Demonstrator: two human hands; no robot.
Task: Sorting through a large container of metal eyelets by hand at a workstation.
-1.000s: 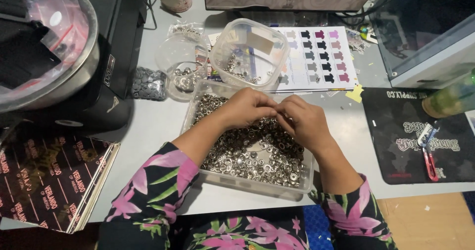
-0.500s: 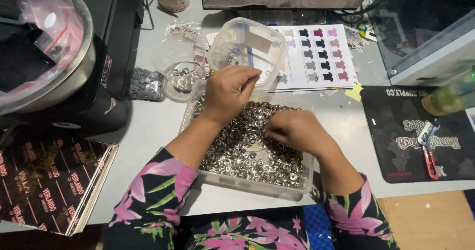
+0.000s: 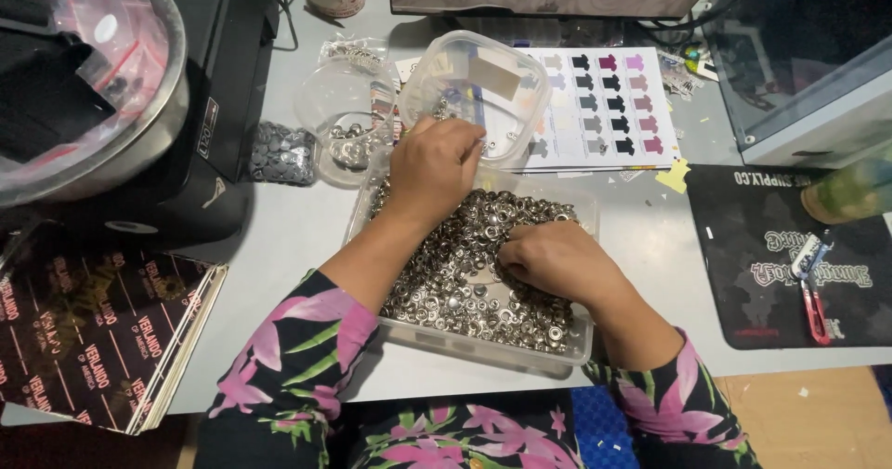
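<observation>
Silver metal eyelets fill our clear plastic tray — right hand pinching into them, left hand loosely curled over the round clear tub beyond.

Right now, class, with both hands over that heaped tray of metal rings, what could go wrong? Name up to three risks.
1. The tray is heaped; the right hand digging in it could push metal rings over the rim.
2. The left hand reaches over the clear tub and could tip it.
3. The tray sits near the desk edge.
</observation>
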